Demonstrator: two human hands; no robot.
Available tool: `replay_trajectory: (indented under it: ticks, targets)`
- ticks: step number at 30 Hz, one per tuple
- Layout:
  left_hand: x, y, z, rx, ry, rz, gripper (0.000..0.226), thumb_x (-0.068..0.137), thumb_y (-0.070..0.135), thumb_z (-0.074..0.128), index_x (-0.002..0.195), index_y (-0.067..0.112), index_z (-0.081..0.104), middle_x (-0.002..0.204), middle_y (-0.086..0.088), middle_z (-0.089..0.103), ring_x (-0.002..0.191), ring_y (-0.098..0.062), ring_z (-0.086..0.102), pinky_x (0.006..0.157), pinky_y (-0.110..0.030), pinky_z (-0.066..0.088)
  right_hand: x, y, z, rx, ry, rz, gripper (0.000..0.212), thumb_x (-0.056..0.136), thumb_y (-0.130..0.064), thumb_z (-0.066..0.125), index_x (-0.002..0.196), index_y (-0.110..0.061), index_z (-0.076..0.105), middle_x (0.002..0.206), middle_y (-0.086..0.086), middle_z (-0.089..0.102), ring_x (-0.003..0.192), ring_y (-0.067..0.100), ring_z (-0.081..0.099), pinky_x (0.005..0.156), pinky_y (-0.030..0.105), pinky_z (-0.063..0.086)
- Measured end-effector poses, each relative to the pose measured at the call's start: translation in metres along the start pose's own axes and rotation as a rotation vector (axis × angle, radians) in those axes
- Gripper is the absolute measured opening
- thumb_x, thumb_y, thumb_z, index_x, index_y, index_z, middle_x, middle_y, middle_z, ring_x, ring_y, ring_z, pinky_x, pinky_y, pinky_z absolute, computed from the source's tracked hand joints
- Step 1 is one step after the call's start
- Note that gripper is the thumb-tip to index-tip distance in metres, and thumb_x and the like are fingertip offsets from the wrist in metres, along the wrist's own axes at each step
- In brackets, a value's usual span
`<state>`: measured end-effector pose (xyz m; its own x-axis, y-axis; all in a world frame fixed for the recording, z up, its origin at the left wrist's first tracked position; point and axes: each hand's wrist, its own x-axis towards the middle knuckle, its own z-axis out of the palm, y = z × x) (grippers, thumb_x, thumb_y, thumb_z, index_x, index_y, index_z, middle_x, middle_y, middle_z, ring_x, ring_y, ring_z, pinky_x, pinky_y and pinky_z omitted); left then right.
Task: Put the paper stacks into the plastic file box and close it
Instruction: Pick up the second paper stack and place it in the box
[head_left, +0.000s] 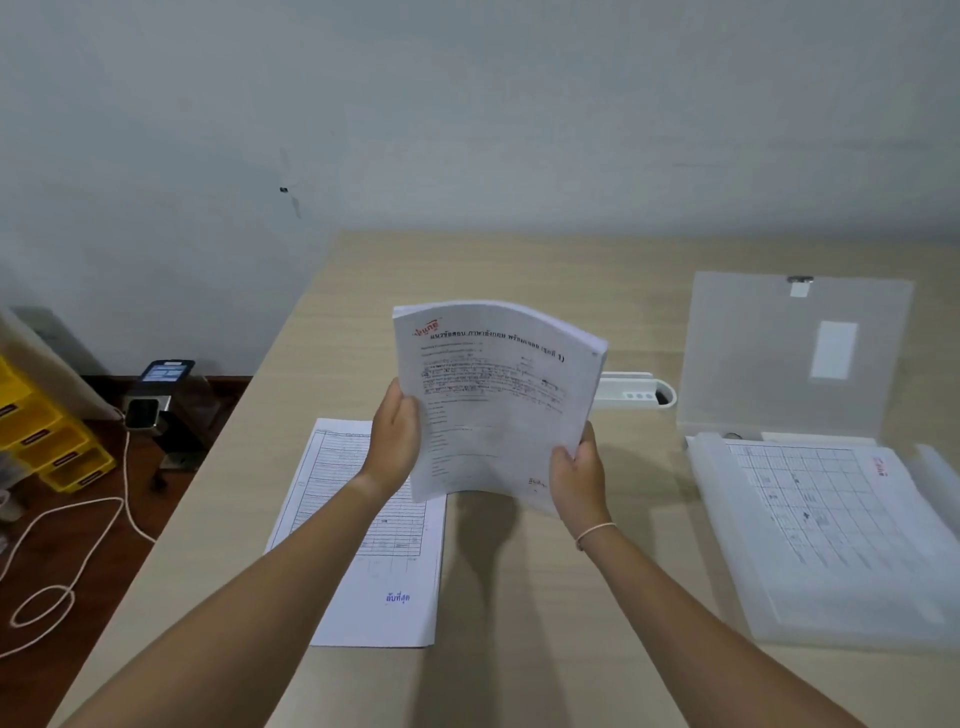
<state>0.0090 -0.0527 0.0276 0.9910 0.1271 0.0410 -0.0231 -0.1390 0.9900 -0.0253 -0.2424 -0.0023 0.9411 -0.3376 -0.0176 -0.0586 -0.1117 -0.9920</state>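
Note:
A thick stack of printed paper (493, 400) is held upright above the middle of the table. My left hand (395, 436) grips its left edge and my right hand (579, 475) grips its lower right corner. Another paper stack (384, 571) with a printed form lies flat on the table, partly under my left forearm. At the right, the translucent plastic file box (727, 519) lies open, its lid (769, 353) standing up behind it. A sheet with a printed grid (831, 514) lies inside the box.
A white oblong holder (636, 392) stands on the table behind the held stack, left of the lid. Left of the table, on the floor, are yellow bins (47, 431), a white cable (78, 551) and a small device with a lit screen (163, 374). A wall is behind.

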Motion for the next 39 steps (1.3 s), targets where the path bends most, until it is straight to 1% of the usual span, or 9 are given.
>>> replay_trajectory:
  ticks: [5, 10, 12, 14, 16, 20, 28, 35, 39]
  targets:
    - [0.007, 0.011, 0.000, 0.029, -0.005, 0.005, 0.035, 0.090, 0.005, 0.035, 0.122, 0.014, 0.046, 0.102, 0.012, 0.057, 0.104, -0.019, 0.058, 0.070, -0.020, 0.048, 0.019, -0.018, -0.012, -0.229, 0.031, -0.039, 0.040, 0.084, 0.004, 0.034, 0.117, -0.009, 0.053, 0.102, 0.015, 0.063, 0.088, 0.033, 0.059, 0.075, 0.040, 0.052]
    - [0.028, 0.056, -0.031, 0.335, 0.157, 0.328, 0.090, 0.076, 0.020, 0.065, 0.147, 0.036, 0.013, 0.155, 0.001, 0.021, 0.142, -0.018, 0.023, 0.113, -0.035, 0.023, 0.050, -0.076, -0.039, -0.708, -0.125, -0.363, 0.027, 0.081, 0.006, 0.035, 0.095, -0.011, 0.052, 0.077, 0.016, 0.057, 0.068, 0.031, 0.048, 0.056, 0.033, 0.031]
    - [0.033, 0.070, -0.036, 0.395, -0.128, 0.310, 0.080, 0.077, 0.027, 0.067, 0.137, 0.055, 0.022, 0.144, 0.009, 0.039, 0.132, -0.006, 0.038, 0.103, -0.032, 0.036, 0.056, -0.094, -0.038, -0.901, -0.171, -0.468, 0.027, 0.080, 0.005, 0.039, 0.097, -0.010, 0.054, 0.083, 0.015, 0.062, 0.070, 0.031, 0.049, 0.057, 0.031, 0.029]
    - [0.030, 0.073, -0.031, 0.337, -0.364, 0.152, 0.044, 0.084, 0.020, 0.063, 0.118, 0.046, 0.052, 0.116, 0.014, 0.060, 0.108, -0.011, 0.060, 0.083, -0.034, 0.054, 0.054, -0.103, -0.033, -1.025, -0.226, -0.547, 0.029, 0.079, 0.003, 0.041, 0.101, -0.012, 0.054, 0.088, 0.014, 0.064, 0.077, 0.033, 0.057, 0.058, 0.031, 0.031]
    - [0.026, 0.062, -0.022, 0.303, -0.360, 0.011, 0.010, 0.089, 0.016, 0.059, 0.091, 0.021, 0.066, 0.097, -0.003, 0.069, 0.091, -0.029, 0.066, 0.081, -0.045, 0.055, 0.050, -0.103, -0.029, -1.071, -0.292, -0.591, 0.023, 0.080, 0.000, 0.042, 0.095, -0.015, 0.051, 0.087, 0.015, 0.065, 0.079, 0.035, 0.059, 0.058, 0.031, 0.031]
    - [0.012, 0.030, -0.021, 0.223, -0.230, -0.082, 0.015, 0.092, 0.018, 0.055, 0.084, 0.014, 0.068, 0.095, -0.015, 0.071, 0.087, -0.034, 0.068, 0.077, -0.043, 0.055, 0.056, -0.086, -0.050, -1.074, -0.387, -0.413, 0.017, 0.085, -0.020, 0.046, 0.099, -0.015, 0.056, 0.090, 0.011, 0.065, 0.079, 0.033, 0.057, 0.058, 0.032, 0.035]
    - [0.008, 0.001, -0.023, 0.020, -0.092, -0.189, 0.010, 0.092, 0.017, 0.056, 0.090, 0.019, 0.065, 0.088, -0.004, 0.071, 0.082, -0.029, 0.068, 0.063, -0.034, 0.055, 0.049, -0.015, -0.112, -0.054, -0.174, 0.200, 0.022, 0.083, -0.001, 0.057, 0.086, -0.023, 0.063, 0.095, 0.003, 0.070, 0.092, 0.021, 0.064, 0.078, 0.030, 0.051]
    - [0.010, 0.017, 0.003, -0.044, -0.062, -0.104, 0.013, 0.092, 0.018, 0.055, 0.086, 0.024, 0.065, 0.086, 0.002, 0.070, 0.073, -0.012, 0.067, 0.061, -0.025, 0.052, 0.050, -0.028, -0.106, 0.084, 0.037, 0.069, 0.026, 0.087, -0.002, 0.053, 0.079, -0.025, 0.060, 0.082, -0.013, 0.066, 0.067, -0.002, 0.066, 0.050, 0.010, 0.049]
    - [-0.007, -0.014, 0.014, 0.068, -0.108, -0.214, 0.013, 0.093, 0.016, 0.054, 0.101, 0.012, 0.064, 0.100, -0.012, 0.069, 0.087, -0.026, 0.066, 0.074, -0.037, 0.056, 0.027, 0.010, -0.109, -0.013, 0.035, 0.192, 0.019, 0.089, -0.003, 0.049, 0.092, -0.017, 0.060, 0.095, 0.000, 0.066, 0.081, 0.013, 0.061, 0.057, 0.021, 0.049]
